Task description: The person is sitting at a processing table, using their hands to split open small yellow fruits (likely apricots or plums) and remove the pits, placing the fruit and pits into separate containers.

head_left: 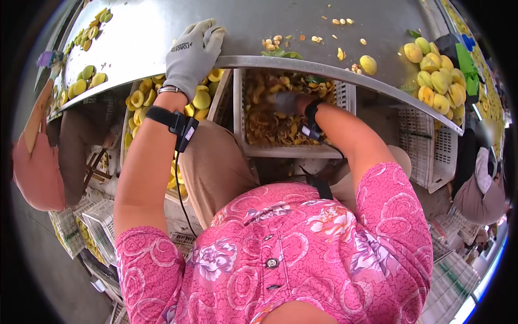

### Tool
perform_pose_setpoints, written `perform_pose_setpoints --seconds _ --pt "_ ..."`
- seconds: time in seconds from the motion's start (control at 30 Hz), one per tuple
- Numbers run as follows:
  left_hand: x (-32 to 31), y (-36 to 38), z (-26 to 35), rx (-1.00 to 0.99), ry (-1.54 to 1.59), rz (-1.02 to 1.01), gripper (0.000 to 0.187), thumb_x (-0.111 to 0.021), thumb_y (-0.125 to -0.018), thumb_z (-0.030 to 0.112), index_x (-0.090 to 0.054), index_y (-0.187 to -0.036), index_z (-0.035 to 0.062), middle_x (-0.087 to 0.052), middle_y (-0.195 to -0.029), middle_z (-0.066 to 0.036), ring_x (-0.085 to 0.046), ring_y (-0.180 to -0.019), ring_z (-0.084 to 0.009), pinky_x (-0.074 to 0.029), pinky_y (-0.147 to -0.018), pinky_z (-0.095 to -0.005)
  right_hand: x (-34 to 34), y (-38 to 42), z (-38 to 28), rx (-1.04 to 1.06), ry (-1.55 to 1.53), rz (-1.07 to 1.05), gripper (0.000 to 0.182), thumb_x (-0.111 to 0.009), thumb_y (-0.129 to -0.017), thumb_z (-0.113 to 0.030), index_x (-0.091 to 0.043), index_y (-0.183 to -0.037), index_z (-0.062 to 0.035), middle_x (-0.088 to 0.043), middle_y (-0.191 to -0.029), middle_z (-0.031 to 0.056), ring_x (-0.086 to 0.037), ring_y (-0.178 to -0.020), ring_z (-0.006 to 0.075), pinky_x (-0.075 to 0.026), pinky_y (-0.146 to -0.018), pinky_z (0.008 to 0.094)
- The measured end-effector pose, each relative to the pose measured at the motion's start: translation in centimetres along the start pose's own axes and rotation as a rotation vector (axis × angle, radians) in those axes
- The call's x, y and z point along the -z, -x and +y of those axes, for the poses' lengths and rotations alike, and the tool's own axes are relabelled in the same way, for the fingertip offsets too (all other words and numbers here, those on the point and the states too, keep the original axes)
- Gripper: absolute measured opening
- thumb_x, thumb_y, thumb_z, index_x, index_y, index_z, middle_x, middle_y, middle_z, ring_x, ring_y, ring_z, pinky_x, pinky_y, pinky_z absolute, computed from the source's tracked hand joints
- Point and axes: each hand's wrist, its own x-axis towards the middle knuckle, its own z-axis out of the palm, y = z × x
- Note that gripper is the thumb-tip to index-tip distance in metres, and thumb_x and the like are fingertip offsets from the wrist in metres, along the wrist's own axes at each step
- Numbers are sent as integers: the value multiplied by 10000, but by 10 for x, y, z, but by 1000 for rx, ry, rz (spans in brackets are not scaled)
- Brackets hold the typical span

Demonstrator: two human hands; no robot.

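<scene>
My left hand (192, 56), in a grey glove, rests on the metal table (243, 32) by its front edge, with the fingers stretched out and nothing visible in them. Below its wrist stands a crate of yellow halved fruit (137, 98). My right hand (287, 101), gloved too, reaches down into a white plastic crate (240, 116) under the table edge. Brownish fruit scraps (270, 127) fill that crate around the hand. Motion smears its fingers, and they blend into the scraps.
Whole yellow fruit (440, 75) is heaped at the table's right edge, with a single fruit (368, 65) nearer the middle. Pits (342, 21) and leaves (283, 54) lie scattered. A person in pink (40, 167) sits at left; stacked crates (426, 146) stand at right.
</scene>
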Motion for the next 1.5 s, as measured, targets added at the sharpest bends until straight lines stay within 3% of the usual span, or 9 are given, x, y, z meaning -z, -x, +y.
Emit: perform_pose_setpoints --seconds 0.13,0.6,0.67,0.9,1.0,1.07,1.17,1.27,1.5 --pt "1 1 -2 -20 -10 7 439 -468 -930 436 -632 -1196 128 -635 -1190 -79 -623 -1057 -267 -457 -942 -348 72 34 57 -253 125 886 476 -440 -895 -292 -484 -1330 -105 -565 -1261 215 -569 -1122 352 -442 -949 418" --pt "1 3 4 -19 -47 -3 442 -437 -924 454 -654 -1149 142 -672 -1096 -71 -629 -1024 -272 -465 -915 -360 6 131 42 -503 -374 -94 532 -563 -826 -338 -509 -1327 -168 -525 -1323 192 -530 -1180 336 -417 -994 412" --pt "4 4 4 -14 -48 -7 441 -438 -923 456 -656 -1145 143 -679 -1074 -66 -633 -1013 -271 -468 -908 -362 -54 78 157 -478 164 529 548 -599 -808 -332 -504 -1293 -96 -527 -1324 179 -523 -1187 325 -425 -978 418" --pt "4 3 1 7 -28 -12 426 -440 -919 461 -663 -1132 167 -697 -981 -55 -646 -953 -273 -478 -875 -358 -88 -11 223 -640 -214 983 546 -496 -874 -356 -467 -1353 -96 -536 -1307 202 -538 -1180 338 -425 -978 402" --pt "4 5 4 26 -3 -27 433 -436 -920 470 -660 -1134 168 -696 -988 -60 -648 -952 -274 -478 -873 -356 37 82 -16 -781 -991 592 520 -558 -861 -355 -491 -1289 -68 -496 -1346 188 -488 -1215 378 -406 -994 416" --pt "4 3 1 23 -2 -29 439 -433 -920 476 -658 -1137 168 -696 -994 -62 -647 -957 -274 -478 -874 -357 -33 39 -53 -524 -18 921 616 -593 -839 -367 -424 -1375 -115 -540 -1281 231 -540 -1144 415 -435 -952 445" --pt "0 2 0 7 -32 -35 444 -424 -922 481 -655 -1142 172 -695 -1007 -64 -645 -963 -280 -477 -876 -359 -3 82 -111 -354 -743 673 580 -573 -851 -372 -447 -1365 -135 -553 -1259 241 -526 -1154 420 -432 -957 433" --pt "4 3 1 18 -16 -36 442 -419 -924 480 -652 -1148 177 -695 -1017 -64 -643 -962 -290 -475 -877 -360 33 135 -125 -353 -872 176 621 -589 -842 -367 -442 -1393 -121 -558 -1279 212 -495 -1225 352 -392 -1010 364" --pt "12 7 16 -5 38 -10 373 -447 -916 417 -655 -1052 138 -690 -968 -97 -640 -931 -307 -483 -856 -391 3 103 -37 -307 -582 28 661 -616 -782 -355 -468 -1388 -138 -567 -1285 148 -569 -1116 303 -431 -946 387"
